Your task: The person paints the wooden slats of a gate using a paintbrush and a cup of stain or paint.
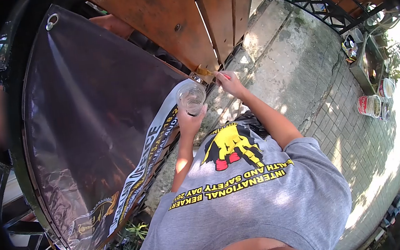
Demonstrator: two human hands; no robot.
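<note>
My left hand [191,123] is wrapped round a clear cup [191,98], held upright with its mouth facing up toward me. A little of something see-through shows inside it. In my right hand [230,85] is a paintbrush [202,70], its red handle gripped between the fingers. The brush head points left, right at the lower edge of the brown wooden boards [181,25]. Close beside the brush, the cup overlaps the corner of a dark banner [91,92] in this view.
The banner, with white and yellow lettering, covers a metal frame on the left. Behind its top edge shows another person's hand [112,25]. Concrete paving [290,58] runs to the right. Tubs [369,106] and a planter box [368,68] stand at the far right.
</note>
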